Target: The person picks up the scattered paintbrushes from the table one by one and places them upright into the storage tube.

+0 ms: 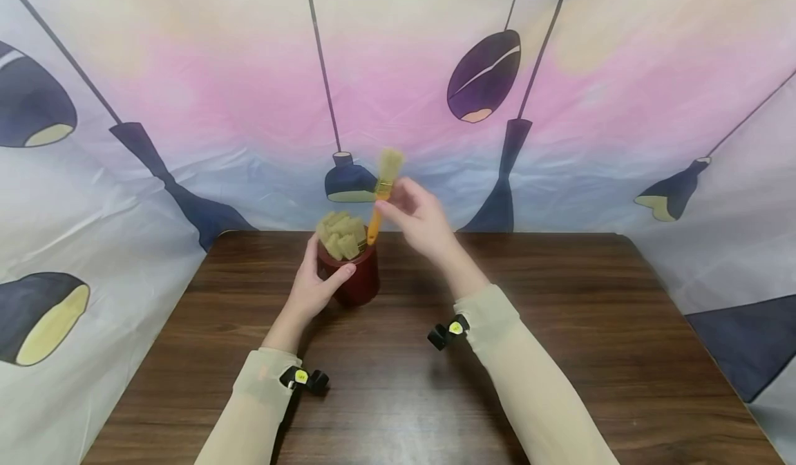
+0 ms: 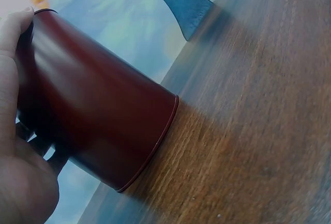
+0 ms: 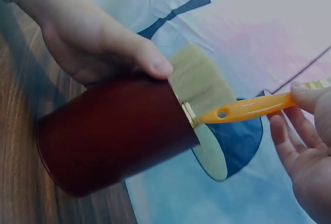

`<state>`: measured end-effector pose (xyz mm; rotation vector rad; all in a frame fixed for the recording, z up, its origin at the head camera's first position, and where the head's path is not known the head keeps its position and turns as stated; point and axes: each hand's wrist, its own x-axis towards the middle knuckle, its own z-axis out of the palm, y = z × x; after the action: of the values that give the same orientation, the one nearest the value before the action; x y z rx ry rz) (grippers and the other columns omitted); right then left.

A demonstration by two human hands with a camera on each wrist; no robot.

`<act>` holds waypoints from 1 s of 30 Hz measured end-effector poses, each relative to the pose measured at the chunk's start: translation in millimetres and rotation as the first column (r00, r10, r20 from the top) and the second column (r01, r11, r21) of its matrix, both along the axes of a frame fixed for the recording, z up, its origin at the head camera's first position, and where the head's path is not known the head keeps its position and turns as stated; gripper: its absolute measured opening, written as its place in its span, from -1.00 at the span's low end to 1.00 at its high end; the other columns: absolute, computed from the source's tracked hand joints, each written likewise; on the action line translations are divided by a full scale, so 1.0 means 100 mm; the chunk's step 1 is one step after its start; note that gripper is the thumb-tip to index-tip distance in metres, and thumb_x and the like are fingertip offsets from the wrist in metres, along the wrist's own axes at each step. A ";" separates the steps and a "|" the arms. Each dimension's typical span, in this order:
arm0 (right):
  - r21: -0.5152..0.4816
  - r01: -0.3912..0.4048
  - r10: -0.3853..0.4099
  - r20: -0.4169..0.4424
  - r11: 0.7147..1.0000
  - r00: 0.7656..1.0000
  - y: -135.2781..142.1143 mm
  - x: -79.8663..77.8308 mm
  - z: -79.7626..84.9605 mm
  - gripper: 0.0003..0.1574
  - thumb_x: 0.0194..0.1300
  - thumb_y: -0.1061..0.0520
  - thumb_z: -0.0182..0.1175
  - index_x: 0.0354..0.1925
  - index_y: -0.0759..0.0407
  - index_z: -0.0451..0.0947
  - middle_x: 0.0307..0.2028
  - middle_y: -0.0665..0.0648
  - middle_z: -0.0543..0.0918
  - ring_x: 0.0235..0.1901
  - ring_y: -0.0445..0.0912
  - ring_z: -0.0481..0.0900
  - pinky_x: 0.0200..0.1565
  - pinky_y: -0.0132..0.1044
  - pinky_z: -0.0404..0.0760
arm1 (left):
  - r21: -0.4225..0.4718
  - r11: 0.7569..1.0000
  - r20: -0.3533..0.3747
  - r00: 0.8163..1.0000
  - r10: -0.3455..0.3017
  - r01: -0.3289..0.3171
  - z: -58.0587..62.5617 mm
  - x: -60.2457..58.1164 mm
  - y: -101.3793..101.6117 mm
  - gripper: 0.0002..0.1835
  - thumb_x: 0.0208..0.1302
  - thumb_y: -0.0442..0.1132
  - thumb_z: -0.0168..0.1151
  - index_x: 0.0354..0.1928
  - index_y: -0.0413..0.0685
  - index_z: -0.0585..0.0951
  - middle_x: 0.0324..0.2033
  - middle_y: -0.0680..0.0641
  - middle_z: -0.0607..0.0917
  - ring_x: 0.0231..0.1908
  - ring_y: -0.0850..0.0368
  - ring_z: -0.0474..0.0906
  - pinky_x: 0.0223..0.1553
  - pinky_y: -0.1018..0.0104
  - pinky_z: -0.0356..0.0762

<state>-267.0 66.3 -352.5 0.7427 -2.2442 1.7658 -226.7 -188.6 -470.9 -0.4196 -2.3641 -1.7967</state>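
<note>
A dark red cylindrical cup (image 1: 361, 285) stands at the far part of the table, packed with several paintbrushes (image 1: 340, 234) whose pale bristles point up. My left hand (image 1: 312, 287) grips the cup around its side, thumb near the rim. To the right of the rim, my right hand (image 1: 424, 222) pinches a paintbrush with an orange handle (image 3: 248, 108), bristles upward. The lower end of that handle, with its hole, overlaps the cup's rim in the right wrist view. In the left wrist view the cup's wall (image 2: 98, 94) hides most of my left fingers.
The brown wood-grain table (image 1: 385, 396) ends just behind the cup. Beyond its back edge hangs a fabric backdrop (image 1: 236, 92) printed with dark lamps. Black wrist cameras sit on both cuffs.
</note>
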 end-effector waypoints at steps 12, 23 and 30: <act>0.272 -0.093 0.093 0.015 0.958 0.996 -0.16 -0.05 -0.18 -0.69 0.53 0.11 0.41 0.13 0.22 0.69 -0.01 0.13 0.81 0.03 -0.02 0.75 0.17 -0.11 0.71 | -0.006 1.000 0.001 1.000 -0.004 0.004 0.00 -0.02 0.00 0.03 0.44 -0.13 0.43 0.77 0.20 0.02 0.64 -0.12 0.25 0.62 -0.12 0.18 0.58 -0.39 0.11; 0.308 -0.092 0.100 -0.011 0.947 0.995 -0.18 -0.05 -0.30 -0.68 0.52 0.00 0.43 0.08 0.14 0.67 -0.11 0.08 0.75 -0.02 -0.05 0.70 0.13 -0.08 0.71 | -0.002 1.000 -0.013 1.000 -0.003 0.003 0.01 -0.01 0.00 0.02 0.43 -0.16 0.42 0.76 0.18 0.04 0.63 -0.12 0.26 0.62 -0.08 0.17 0.60 -0.34 0.07; 0.301 -0.057 0.079 -0.062 0.952 0.995 -0.20 0.00 -0.30 -0.72 0.46 0.06 0.50 0.03 0.09 0.68 -0.16 0.00 0.80 -0.11 -0.13 0.73 0.05 -0.18 0.71 | -0.003 1.000 -0.016 1.000 -0.005 0.005 0.01 -0.01 -0.01 0.01 0.44 -0.17 0.42 0.76 0.19 0.04 0.62 -0.12 0.28 0.61 -0.09 0.20 0.60 -0.33 0.10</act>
<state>-266.7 45.8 -382.0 0.9354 -2.4929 1.4124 -227.3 -189.4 -469.9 -0.4388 -2.3573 -1.7852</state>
